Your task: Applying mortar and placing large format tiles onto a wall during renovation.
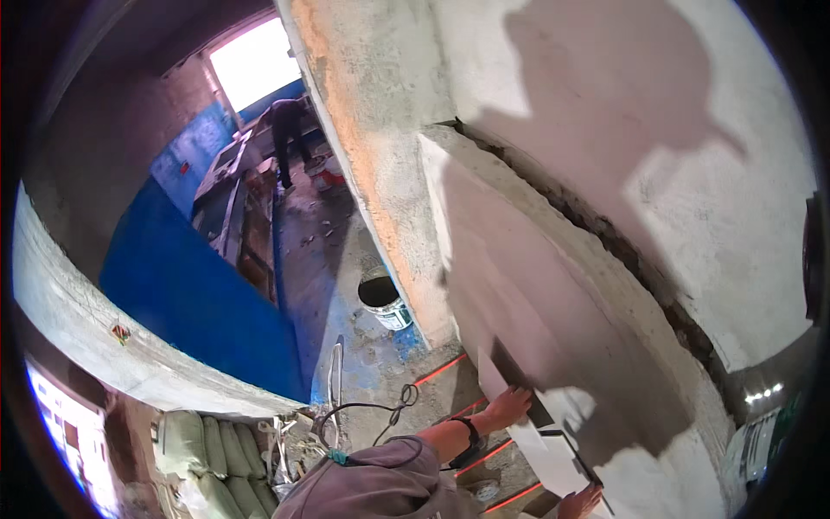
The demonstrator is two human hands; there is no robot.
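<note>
Far left: stacked sacks (pixel 207 458) lie at the lower edge below a curved concrete ledge (pixel 78 320), w/ a blue wall panel (pixel 190 294) behind. Further back, near the bright window (pixel 255 60), another person (pixel 285 130) bends over a workbench; not part of the hands' work. Centre: dusty floor (pixel 337 251) w/ a bucket (pixel 385 303) standing at the foot of the wall corner, a loop of cable (pixel 363 411) just beside it toward the camera, and red laser lines (pixel 441 370) crossing the floor.

Right of centre: the person's left hand (pixel 508 405), wristband on, lies flat w/ fingers spread wide against the lower left edge of a large pale tile (pixel 519 285) that leans on the rough plastered wall (pixel 692 173). The tile is touching the wall, tilted in the view, its upper edge under a dark ragged joint. Below, the right hand (pixel 581 502) sits at the bottom edge of the frame, at the tile's lower corner; mostly cut off, so whether its fingers are spread or curled can't be told.

Judgement: step in hand looks like seating and aligning the tile on the wall. Next move prob. calls for even pressure from both hands and checking the edge against the laser line, w/o letting the tile slide down.
</note>
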